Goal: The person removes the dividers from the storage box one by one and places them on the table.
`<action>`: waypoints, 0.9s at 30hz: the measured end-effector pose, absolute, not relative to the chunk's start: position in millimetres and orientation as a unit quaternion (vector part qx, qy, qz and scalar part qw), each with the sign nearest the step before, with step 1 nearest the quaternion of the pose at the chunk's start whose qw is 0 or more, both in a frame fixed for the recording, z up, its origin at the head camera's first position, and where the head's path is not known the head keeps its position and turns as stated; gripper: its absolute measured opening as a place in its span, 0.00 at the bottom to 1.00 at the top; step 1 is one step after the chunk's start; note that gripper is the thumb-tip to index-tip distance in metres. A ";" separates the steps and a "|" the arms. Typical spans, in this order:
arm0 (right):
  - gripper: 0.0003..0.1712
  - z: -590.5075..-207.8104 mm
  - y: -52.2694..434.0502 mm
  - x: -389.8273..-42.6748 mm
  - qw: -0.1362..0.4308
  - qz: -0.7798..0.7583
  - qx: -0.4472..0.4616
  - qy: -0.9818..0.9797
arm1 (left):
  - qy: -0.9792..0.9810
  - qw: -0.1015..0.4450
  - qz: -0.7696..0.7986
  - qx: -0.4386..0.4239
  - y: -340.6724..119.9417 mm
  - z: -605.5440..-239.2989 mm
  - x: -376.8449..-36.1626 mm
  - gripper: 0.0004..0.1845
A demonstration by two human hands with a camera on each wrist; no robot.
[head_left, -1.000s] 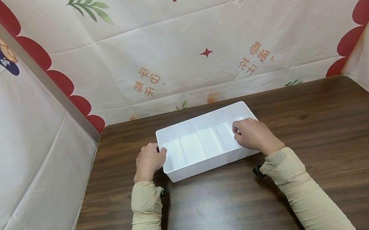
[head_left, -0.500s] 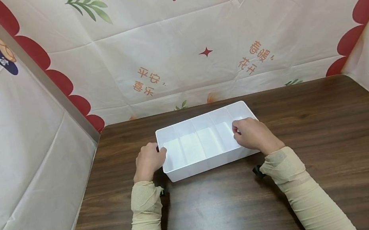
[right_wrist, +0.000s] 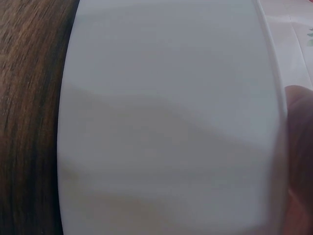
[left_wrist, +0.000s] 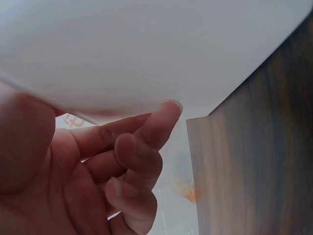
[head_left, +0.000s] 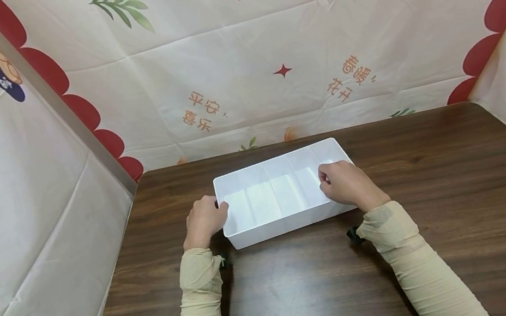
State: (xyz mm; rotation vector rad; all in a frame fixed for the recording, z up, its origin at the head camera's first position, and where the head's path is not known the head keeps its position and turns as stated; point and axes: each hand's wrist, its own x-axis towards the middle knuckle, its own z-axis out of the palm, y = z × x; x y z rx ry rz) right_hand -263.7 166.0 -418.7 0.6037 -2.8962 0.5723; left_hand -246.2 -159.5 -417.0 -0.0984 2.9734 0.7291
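Observation:
A white plastic tray (head_left: 284,227) with several divided compartments, all empty, sits on a dark wooden table (head_left: 439,206). My left hand (head_left: 203,221) grips the tray's left end, thumb at the rim. My right hand (head_left: 346,184) grips the right end, its thumb reaching over the rim. In the left wrist view the tray's wall (left_wrist: 146,49) fills the top, with my curled fingers (left_wrist: 132,156) against it from outside. In the right wrist view the white wall (right_wrist: 166,122) fills almost everything, and my thumb (right_wrist: 299,127) shows at the right edge.
Printed cloth panels (head_left: 268,67) in cream and red stand close behind the table and along both sides. A grey metal post (head_left: 56,106) runs down the left corner. Bare wood lies in front of and to the right of the tray.

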 end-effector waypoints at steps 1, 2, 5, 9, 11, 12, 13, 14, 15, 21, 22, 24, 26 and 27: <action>0.10 -418.9 166.3 -263.9 0.066 0.192 0.201 -0.958 | 0.970 0.040 0.237 -0.033 -159.4 -417.0 -246.4 0.17; 0.10 -419.2 166.4 -264.3 0.067 0.193 0.201 -0.958 | 0.970 0.041 0.236 -0.033 -159.3 -417.1 -246.5 0.17; 0.09 -419.8 166.6 -264.9 0.063 0.198 0.198 -0.958 | 0.971 0.045 0.234 -0.036 -159.3 -417.4 -246.7 0.18; 0.09 -420.5 167.0 -265.8 0.059 0.203 0.192 -0.958 | 0.971 0.046 0.231 -0.037 -159.4 -417.5 -246.8 0.18; 0.08 -420.3 167.3 -266.2 0.063 0.210 0.189 -0.957 | 0.972 0.045 0.230 -0.037 -159.5 -417.4 -246.9 0.18; 0.08 -420.0 167.4 -266.2 0.065 0.213 0.187 -0.957 | 0.972 0.044 0.228 -0.036 -159.4 -417.2 -246.9 0.17; 0.08 -419.6 167.6 -266.2 0.066 0.216 0.184 -0.957 | 0.972 0.044 0.228 -0.036 -159.5 -417.2 -246.9 0.17; 0.07 -419.0 167.7 -266.0 0.067 0.219 0.182 -0.956 | 0.972 0.044 0.228 -0.036 -159.5 -417.1 -247.0 0.17; 0.07 -418.5 167.9 -265.7 0.068 0.221 0.181 -0.956 | 0.972 0.043 0.228 -0.036 -159.5 -417.0 -247.0 0.17; 0.07 -416.3 168.7 -265.6 0.068 0.214 0.180 -0.958 | 0.972 0.044 0.230 -0.036 -159.5 -416.5 -247.4 0.18; 0.07 -416.1 168.7 -265.7 0.068 0.213 0.180 -0.958 | 0.972 0.044 0.230 -0.036 -159.5 -416.5 -247.4 0.18; 0.08 -415.3 168.6 -265.3 0.069 0.210 0.181 -0.958 | 0.971 0.046 0.230 -0.037 -159.5 -416.8 -247.5 0.19; 0.08 -414.9 168.6 -265.1 0.071 0.208 0.182 -0.959 | 0.971 0.047 0.231 -0.038 -159.6 -417.3 -247.5 0.19; 0.08 -414.8 168.8 -265.2 0.071 0.206 0.182 -0.959 | 0.971 0.047 0.231 -0.039 -159.7 -417.5 -247.6 0.18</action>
